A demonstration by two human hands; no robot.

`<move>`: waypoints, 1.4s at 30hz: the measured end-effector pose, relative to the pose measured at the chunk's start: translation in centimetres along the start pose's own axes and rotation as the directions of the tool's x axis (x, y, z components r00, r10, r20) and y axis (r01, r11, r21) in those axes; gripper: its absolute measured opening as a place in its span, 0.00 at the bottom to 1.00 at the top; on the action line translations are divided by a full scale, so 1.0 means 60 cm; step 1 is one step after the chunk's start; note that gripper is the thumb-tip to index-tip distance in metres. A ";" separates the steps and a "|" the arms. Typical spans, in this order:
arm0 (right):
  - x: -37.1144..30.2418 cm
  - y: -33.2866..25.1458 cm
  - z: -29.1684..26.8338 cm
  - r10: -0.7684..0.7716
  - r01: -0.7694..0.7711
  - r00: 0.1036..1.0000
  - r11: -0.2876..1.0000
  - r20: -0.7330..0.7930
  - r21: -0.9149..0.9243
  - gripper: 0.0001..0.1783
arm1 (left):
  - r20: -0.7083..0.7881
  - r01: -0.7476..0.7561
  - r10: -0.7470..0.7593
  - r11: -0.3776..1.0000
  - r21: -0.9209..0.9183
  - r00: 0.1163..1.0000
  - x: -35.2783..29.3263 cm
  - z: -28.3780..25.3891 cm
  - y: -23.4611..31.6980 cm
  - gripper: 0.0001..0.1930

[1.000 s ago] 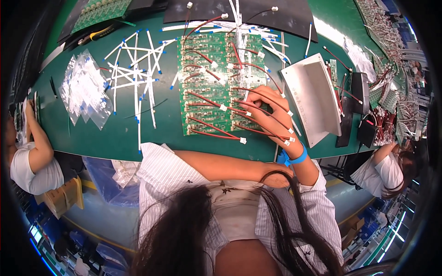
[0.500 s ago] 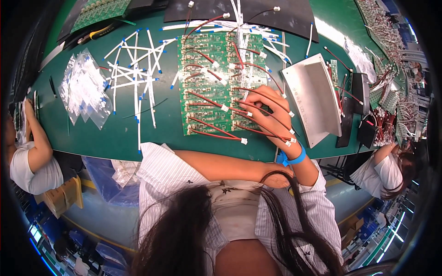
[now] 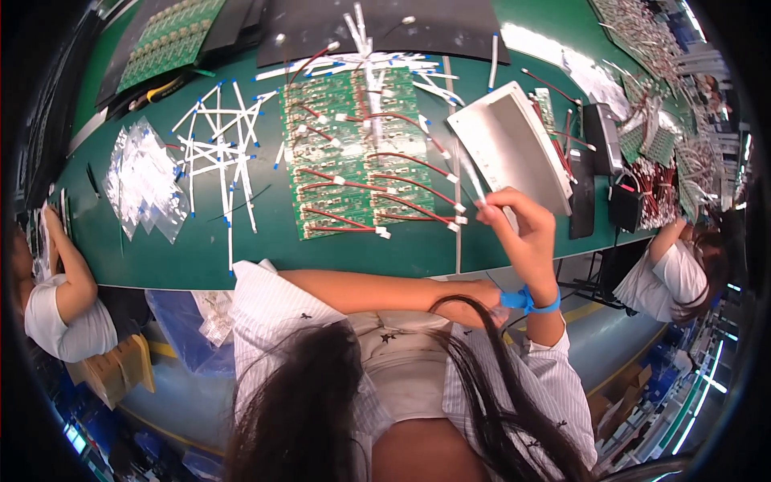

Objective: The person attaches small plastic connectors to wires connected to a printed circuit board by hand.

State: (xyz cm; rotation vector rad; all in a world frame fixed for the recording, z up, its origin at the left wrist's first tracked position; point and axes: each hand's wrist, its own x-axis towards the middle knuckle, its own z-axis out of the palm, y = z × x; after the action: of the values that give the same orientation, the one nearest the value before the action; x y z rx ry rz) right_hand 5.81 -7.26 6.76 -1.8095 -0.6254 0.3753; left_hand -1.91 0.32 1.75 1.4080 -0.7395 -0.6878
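Note:
My right hand [image 3: 526, 229], with a blue band at its wrist, is raised over the near table edge, right of the green circuit board panel [image 3: 317, 158]. Its thumb and fingertips pinch one end of a thin whitish strip [image 3: 473, 178], blurred, which slants away toward the board. My left forearm runs across my front, and my left hand [image 3: 482, 304] rests by my right forearm; its fingers are mostly hidden. Red and black wires with white connectors [image 3: 381, 231] lie over the panel. White flat cables [image 3: 373, 88] are heaped on its far part.
Loose white flat cables with blue ends [image 3: 233, 149] and clear bags [image 3: 148, 181] lie leftward. A bent metal plate [image 3: 514, 149] stands right of the panel, near a dark box [image 3: 601, 138]. Co-workers sit at both sides. Pliers [image 3: 165, 88] lie far left.
My right hand has lifted off the circuit board panel and moved right, carrying the thin strip. The whole view has shifted slightly. My left arm stays across my front.

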 end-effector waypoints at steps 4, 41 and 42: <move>-0.044 -0.027 -0.076 -0.030 0.030 1.000 0.999 0.008 0.035 0.02 | -0.209 -0.095 0.070 0.990 -0.108 0.975 0.009 0.002 -0.028 0.08; -0.118 -0.015 0.078 0.038 -0.299 0.902 0.773 0.430 0.560 0.19 | -0.909 -0.588 -0.062 0.744 -0.317 0.411 -0.169 0.048 0.107 0.13; -0.113 -0.023 0.071 -0.007 -0.235 0.914 0.807 0.406 0.542 0.19 | -0.952 -0.578 -0.088 0.777 -0.251 0.294 -0.192 0.053 0.107 0.13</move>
State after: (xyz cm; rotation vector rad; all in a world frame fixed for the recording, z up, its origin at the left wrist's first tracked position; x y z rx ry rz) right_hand -2.30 -7.65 6.32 -1.1785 -0.5861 0.9286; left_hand -11.48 7.90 7.67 0.8173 0.2343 0.2853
